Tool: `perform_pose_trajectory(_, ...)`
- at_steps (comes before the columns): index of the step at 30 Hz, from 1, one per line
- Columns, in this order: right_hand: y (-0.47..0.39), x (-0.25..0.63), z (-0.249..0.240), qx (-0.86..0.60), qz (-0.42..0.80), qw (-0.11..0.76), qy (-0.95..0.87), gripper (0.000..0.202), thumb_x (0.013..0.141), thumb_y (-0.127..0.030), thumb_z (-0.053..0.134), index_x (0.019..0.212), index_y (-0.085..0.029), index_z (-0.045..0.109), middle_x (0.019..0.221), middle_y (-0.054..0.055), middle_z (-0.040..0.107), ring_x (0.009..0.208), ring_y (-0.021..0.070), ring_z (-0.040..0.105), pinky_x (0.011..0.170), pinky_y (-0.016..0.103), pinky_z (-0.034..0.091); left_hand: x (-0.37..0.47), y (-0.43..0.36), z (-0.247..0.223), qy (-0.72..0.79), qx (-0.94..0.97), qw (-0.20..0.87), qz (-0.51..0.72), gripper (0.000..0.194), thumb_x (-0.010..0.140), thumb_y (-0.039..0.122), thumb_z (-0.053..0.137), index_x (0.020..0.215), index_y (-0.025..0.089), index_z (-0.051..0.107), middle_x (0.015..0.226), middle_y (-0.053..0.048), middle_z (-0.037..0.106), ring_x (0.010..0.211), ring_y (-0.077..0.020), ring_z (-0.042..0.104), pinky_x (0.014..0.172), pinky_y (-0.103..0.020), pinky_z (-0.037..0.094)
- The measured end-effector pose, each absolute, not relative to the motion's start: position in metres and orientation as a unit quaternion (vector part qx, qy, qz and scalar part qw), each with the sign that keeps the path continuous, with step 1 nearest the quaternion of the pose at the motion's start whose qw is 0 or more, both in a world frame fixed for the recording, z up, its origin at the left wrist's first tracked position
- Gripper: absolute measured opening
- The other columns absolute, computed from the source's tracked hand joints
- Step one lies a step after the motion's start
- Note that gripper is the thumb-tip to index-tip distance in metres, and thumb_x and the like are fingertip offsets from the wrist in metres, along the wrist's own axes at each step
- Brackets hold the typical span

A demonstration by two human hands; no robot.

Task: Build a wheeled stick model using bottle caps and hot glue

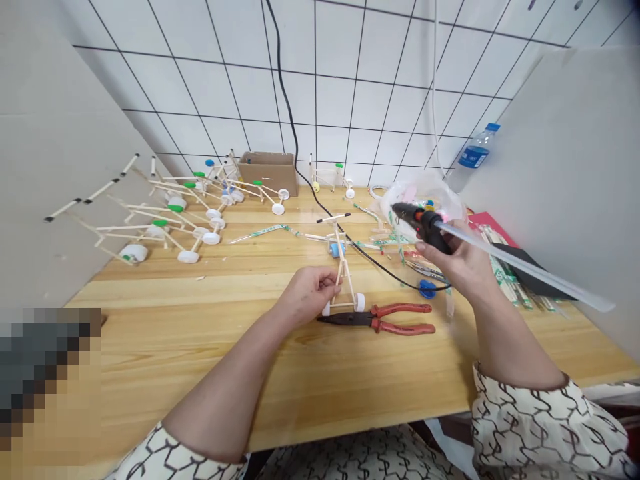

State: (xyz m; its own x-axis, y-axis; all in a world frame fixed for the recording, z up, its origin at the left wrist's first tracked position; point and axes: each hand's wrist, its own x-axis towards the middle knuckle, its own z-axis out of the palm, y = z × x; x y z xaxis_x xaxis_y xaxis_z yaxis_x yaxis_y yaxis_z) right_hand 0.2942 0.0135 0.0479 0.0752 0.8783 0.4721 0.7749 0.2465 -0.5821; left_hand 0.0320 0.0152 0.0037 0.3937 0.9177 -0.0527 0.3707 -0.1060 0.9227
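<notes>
My left hand [314, 293] pinches a stick of a small tricycle model [342, 270] made of thin wooden sticks. White wheels are at the model's near end, a blue wheel is farther back, and a dark-tipped handlebar tops it. My right hand [463, 257] grips a black hot glue gun [425, 223], its nozzle pointing up and left, above the table and apart from the model. A long translucent glue stick [530, 263] sticks out of its back. Red-handled pliers [377, 319] lie on the table just in front of the model.
Several similar stick tricycles [160, 223] stand at the left, near a cardboard box [267, 172]. A black cable [287, 100] crosses the table. Behind the glue gun are a plastic bag [400, 190] and a water bottle [473, 157]; a blue cap [427, 289] and packaged sticks [513, 283] lie at right.
</notes>
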Motion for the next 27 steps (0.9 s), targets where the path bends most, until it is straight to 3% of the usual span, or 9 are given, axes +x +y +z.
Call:
perform_pose_trajectory(4,-0.008,0.287,0.046,-0.601,0.174,0.417,-0.659,0.030,0.066,-0.038,0.067,0.081,-0.024,0.045,0.070,-0.002,0.059,0.064,0.0184,0.058,0.056,0.029,0.045,0.032,0.015,0.005,0.471,0.692,0.469,0.282,0.011,0.067,0.023,0.053,0.068,0.014,0.060,0.056,0.003,0.052,0.052,-0.0102,0.045,0.050,-0.020,0.034)
perform_pose_trajectory(8,-0.031,0.278,0.053,-0.570,0.261,0.389,-0.675,0.033,0.068,-0.036,0.066,0.090,-0.024,0.044,0.069,-0.002,0.058,0.057,0.0153,0.056,0.051,0.027,0.045,0.033,0.016,0.006,0.471,0.696,0.464,0.279,0.011,0.068,0.023,0.052,0.066,0.015,0.059,0.054,0.004,0.049,0.051,-0.0096,0.043,0.049,-0.020,0.033)
perform_pose_trajectory(12,-0.051,0.274,0.059,-0.559,0.224,0.330,-0.727,0.035,0.072,-0.035,0.063,0.102,-0.022,0.050,0.088,0.004,0.064,0.075,0.0191,0.062,0.063,0.029,0.050,0.032,0.016,0.005,0.470,0.697,0.465,0.279,0.011,0.068,0.024,0.053,0.067,0.015,0.059,0.057,0.004,0.051,0.053,-0.0103,0.044,0.051,-0.021,0.035)
perform_pose_trajectory(19,-0.068,0.280,0.049,-0.529,0.133,0.276,-0.791,0.033,0.077,-0.033,0.059,0.109,-0.027,0.054,0.104,0.005,0.064,0.089,0.0220,0.062,0.072,0.030,0.050,0.032,0.016,0.003,0.467,0.693,0.472,0.281,0.013,0.067,0.026,0.055,0.069,0.015,0.062,0.057,0.003,0.053,0.054,-0.0112,0.046,0.052,-0.021,0.036)
perform_pose_trajectory(27,-0.030,0.277,0.062,-0.566,0.109,0.346,-0.741,0.027,0.071,-0.037,0.060,0.094,-0.022,0.057,0.080,0.003,0.063,0.069,0.0200,0.059,0.061,0.030,0.047,0.033,0.015,0.006,0.469,0.698,0.466,0.277,0.012,0.068,0.025,0.053,0.065,0.015,0.058,0.054,0.005,0.049,0.051,-0.0098,0.042,0.050,-0.020,0.032)
